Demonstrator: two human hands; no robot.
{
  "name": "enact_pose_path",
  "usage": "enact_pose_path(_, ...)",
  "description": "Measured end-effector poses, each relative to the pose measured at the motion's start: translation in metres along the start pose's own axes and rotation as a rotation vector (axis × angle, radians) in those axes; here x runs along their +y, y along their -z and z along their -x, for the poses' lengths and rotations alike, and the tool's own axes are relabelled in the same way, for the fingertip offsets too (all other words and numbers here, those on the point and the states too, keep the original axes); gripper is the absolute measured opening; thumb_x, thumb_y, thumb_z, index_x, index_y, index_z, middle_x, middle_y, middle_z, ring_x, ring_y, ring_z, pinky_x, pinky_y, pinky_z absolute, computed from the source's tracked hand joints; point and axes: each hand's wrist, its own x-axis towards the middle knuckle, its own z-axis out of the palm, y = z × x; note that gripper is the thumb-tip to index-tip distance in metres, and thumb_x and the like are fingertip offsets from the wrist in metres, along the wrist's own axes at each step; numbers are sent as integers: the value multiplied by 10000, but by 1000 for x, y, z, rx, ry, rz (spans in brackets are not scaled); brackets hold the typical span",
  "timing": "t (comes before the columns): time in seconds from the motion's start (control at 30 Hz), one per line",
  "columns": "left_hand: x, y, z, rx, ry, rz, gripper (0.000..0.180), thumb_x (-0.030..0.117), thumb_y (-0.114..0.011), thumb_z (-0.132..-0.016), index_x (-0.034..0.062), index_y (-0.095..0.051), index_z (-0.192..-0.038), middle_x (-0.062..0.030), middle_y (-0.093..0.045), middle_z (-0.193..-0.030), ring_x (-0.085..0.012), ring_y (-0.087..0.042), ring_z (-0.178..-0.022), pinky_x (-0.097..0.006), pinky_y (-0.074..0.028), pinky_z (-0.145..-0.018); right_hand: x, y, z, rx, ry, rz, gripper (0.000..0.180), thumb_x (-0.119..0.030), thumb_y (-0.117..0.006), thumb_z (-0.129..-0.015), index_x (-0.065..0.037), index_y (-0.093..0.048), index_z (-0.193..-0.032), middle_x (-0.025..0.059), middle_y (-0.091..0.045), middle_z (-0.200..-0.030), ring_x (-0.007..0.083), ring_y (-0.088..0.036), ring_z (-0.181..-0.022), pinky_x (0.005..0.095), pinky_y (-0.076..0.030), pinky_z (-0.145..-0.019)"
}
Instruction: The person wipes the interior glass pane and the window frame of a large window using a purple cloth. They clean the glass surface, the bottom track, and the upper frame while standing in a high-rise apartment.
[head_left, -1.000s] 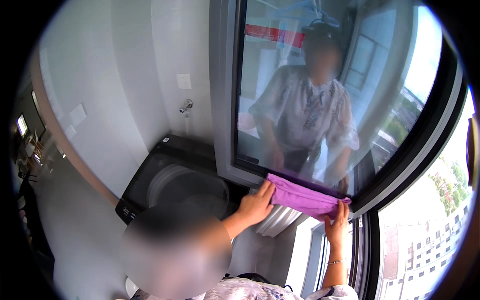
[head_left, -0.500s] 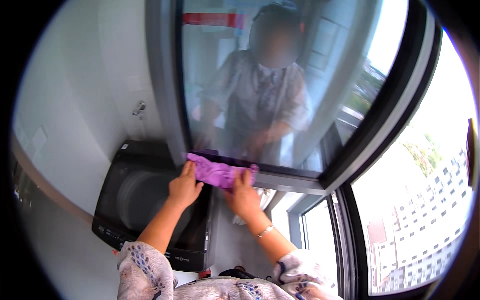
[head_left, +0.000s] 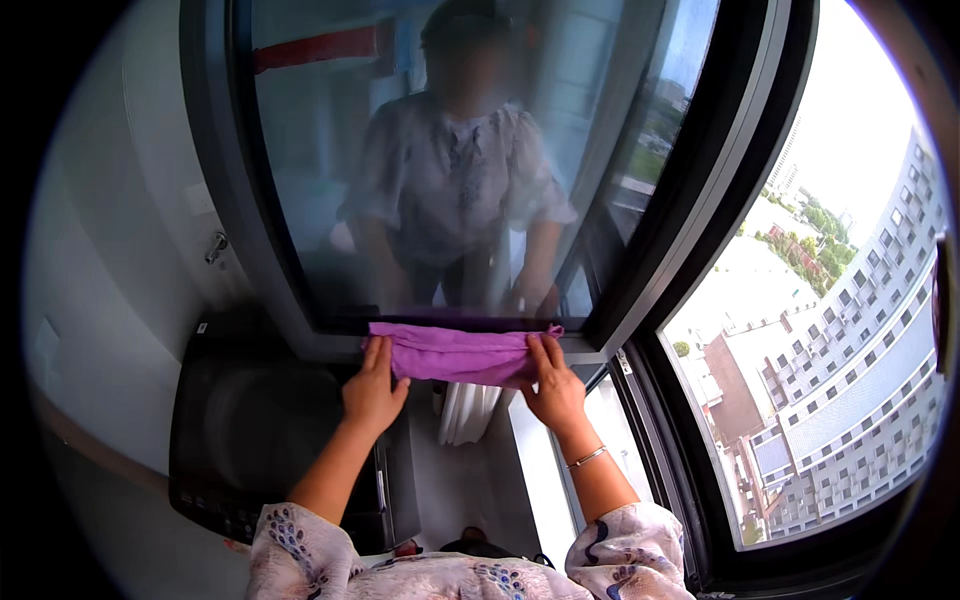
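A purple cloth [head_left: 462, 356] is stretched sideways along the bottom rail of a dark-framed glass pane [head_left: 450, 250]. My left hand [head_left: 373, 390] grips its left end, fingers up against the fabric and thumb out to the side. At the cloth's right end my right hand [head_left: 554, 384] holds on with its fingertips, a thin bracelet on that wrist. The cloth lies folded lengthwise and looks fairly taut between the two hands. What is under the fabric is hidden.
A black top-loading washing machine [head_left: 255, 430] stands below on the left, under a wall tap [head_left: 216, 248]. To the right, a window [head_left: 800, 400] looks onto buildings far below. White fabric [head_left: 468, 412] hangs beneath the pane's frame.
My hands have moved apart, the right one going further right, and the bunched cloth is now spread wider and flatter. My view has shifted, bringing more of the right window in.
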Motion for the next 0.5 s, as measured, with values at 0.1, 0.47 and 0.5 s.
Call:
enact_pose_path(0.1, 37, -18, -4, -38, 31, 15, 766, 284, -723, -805, 63, -384, -1455, -159, -407, -1501, -345, -593, -1176, -428, -545, -859, 33, 15, 5, 16, -93, 61, 774, -132, -753, -709, -149, -449, -1421, 139, -448, -1439, 362, -667, -963, 420, -565, -759)
enact_pose_path(0.47, 28, -38, -19, 208, -213, 72, 366, 165, -660, -851, 142, -609, -1212, -67, -570, -1302, -349, -680, -836, -449, -561, -711, 60, -6, 7, 264, -73, 13, 546, -128, -722, -760, -148, -586, -1288, 115, -547, -1330, 346, -655, -997, 399, -559, -777)
enact_pose_path(0.5, 28, -37, -20, 210, -213, 99, 342, 160, -666, -842, 141, -622, -1181, -60, -585, -1260, -344, -676, -845, -446, -559, -712, 64, -8, 7, 322, -46, 34, 501, -128, -722, -763, -143, -617, -1253, 113, -580, -1291, 337, -657, -993, 389, -560, -766)
